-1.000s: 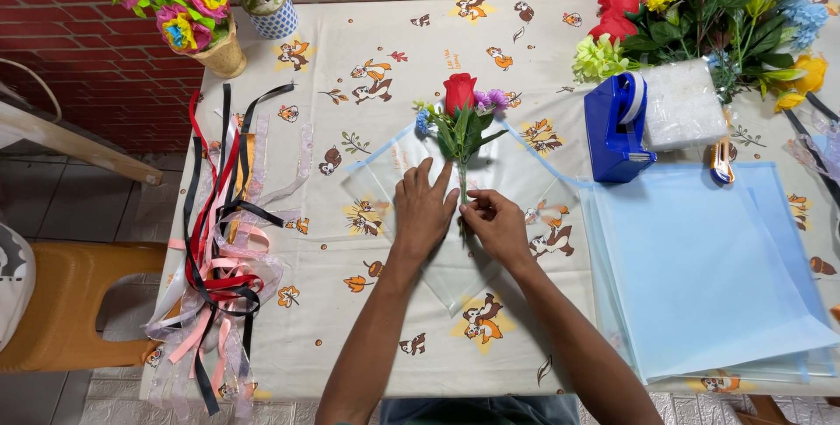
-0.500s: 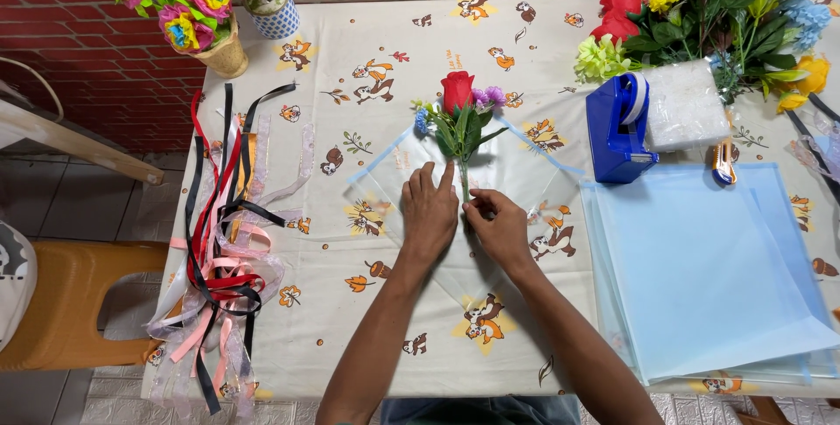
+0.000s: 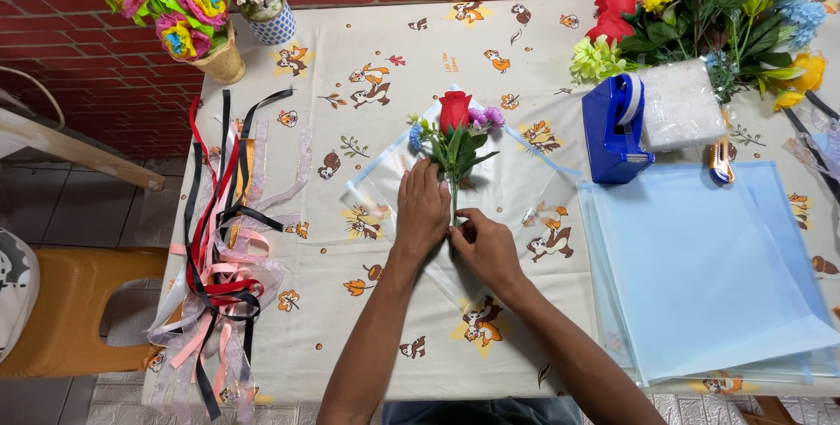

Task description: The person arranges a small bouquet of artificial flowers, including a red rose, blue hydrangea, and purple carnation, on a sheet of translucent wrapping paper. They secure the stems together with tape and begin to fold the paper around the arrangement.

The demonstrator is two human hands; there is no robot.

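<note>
I've got both hands mid-table on a clear wrapping sheet (image 3: 516, 189) laid as a diamond, its pale blue edges running up to a corner behind the flowers. My left hand (image 3: 422, 210) lies flat, fingers together, pressing the sheet just left of the stem. My right hand (image 3: 486, 245) is curled, fingertips pinching at the base of the stem of the small bouquet (image 3: 457, 132): red rose, purple and blue blooms, green leaves, lying on the sheet with heads pointing away from me. The hands are almost touching. Left of them is bare patterned tablecloth (image 3: 350, 320), then a bundle of ribbons (image 3: 223, 250), red, black and pink, draped over the table's left edge. To the right, a stack of light blue sheets (image 3: 709, 267) sits near the right hand and reaches the near edge of the table. A blue tape dispenser (image 3: 615, 132) stands just beyond that stack, beside a white foam-like block (image 3: 678, 105) and a big bunch of mixed flowers (image 3: 709, 5). At the far left corner are a basket of paper flowers (image 3: 184, 27) and a small checked pot (image 3: 267, 18). There's open cloth between the wrap and the far edge.
</note>
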